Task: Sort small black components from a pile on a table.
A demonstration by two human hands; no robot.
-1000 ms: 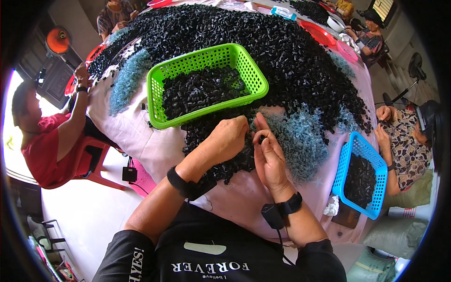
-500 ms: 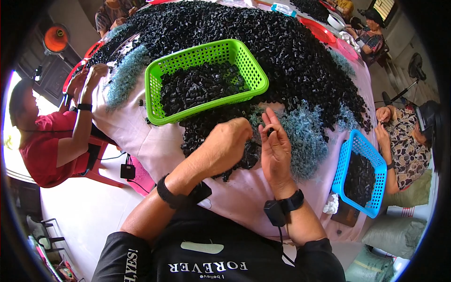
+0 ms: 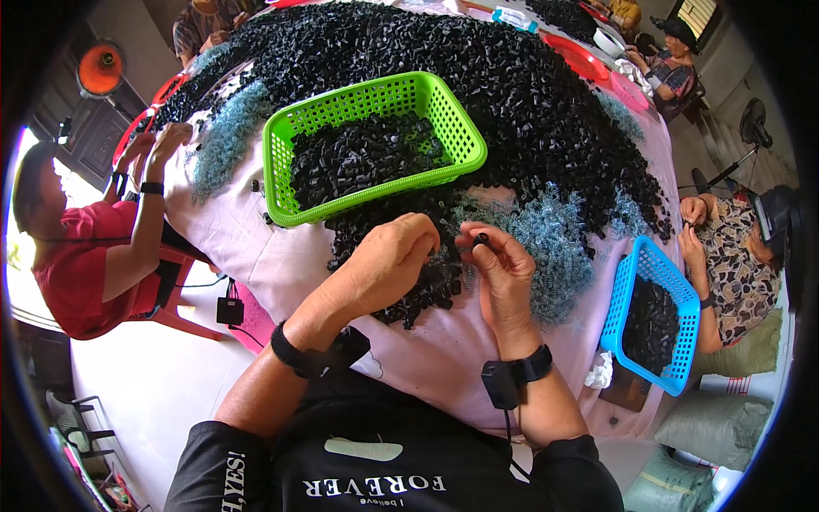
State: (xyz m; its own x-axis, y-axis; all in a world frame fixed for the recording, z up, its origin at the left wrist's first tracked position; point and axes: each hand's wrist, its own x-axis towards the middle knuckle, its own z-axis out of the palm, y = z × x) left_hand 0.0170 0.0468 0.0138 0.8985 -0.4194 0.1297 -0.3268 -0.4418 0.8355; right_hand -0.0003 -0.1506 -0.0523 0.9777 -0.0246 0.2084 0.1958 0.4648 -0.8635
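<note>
In the head view, the left hand (image 3: pixel 392 260) and the right hand (image 3: pixel 505 277) are raised over the near side of the table, apart from each other with a narrow gap between their fingertips. The right hand pinches a small black piece (image 3: pixel 480 240) between thumb and fingers, so the piece sits at its fingertips, on the side facing the left hand. The left hand is curled with its knuckles up; its fingertips are hidden, and I cannot tell whether it grips anything.

Beneath and between the hands lies the near end of a big pile of black pieces (image 3: pixel 529 128), spread over a pale pink cloth (image 3: pixel 418 358). A heap of tiny bluish pieces (image 3: pixel 550 256) lies just beside the right hand, to its right, partly behind its fingers. Beyond the left hand stands a green basket (image 3: pixel 375 196), partly filled with black pieces and touching neither hand. Farther right, well apart from the right hand, a blue basket (image 3: pixel 607 337) also holds black pieces. Each wrist wears a black band, and a dark box (image 3: pixel 499 384) sits beside the right one. A person in red (image 3: pixel 90 264) sits at the left side of the table.
</note>
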